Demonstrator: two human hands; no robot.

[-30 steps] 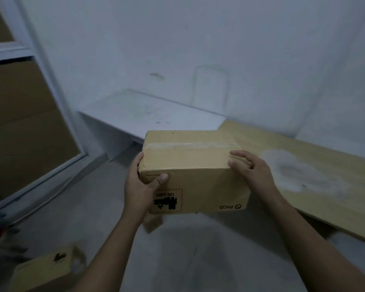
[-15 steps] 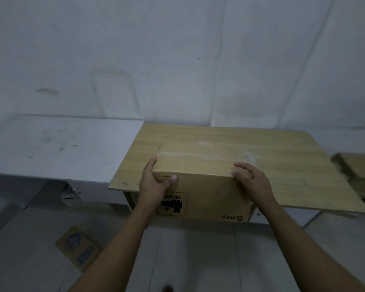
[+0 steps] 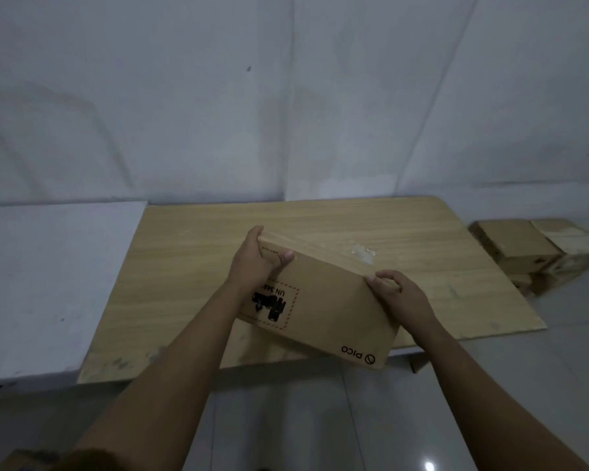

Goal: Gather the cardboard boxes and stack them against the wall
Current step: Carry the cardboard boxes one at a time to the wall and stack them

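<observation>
Fingers [image 3: 383, 277] of left hand [image 3: 252, 263] and right hand [image 3: 402, 297] clamp cardboard box [image 3: 327, 300] over table [image 3: 201, 266] edge.

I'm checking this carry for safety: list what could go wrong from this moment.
1. The cardboard box is tilted, and the left hand and right hand grip only its upper corners; it could slip or swing down.
2. The stacked boxes sit on the floor past the wooden table; the cardboard box might clip the table's corner on the way.
</observation>
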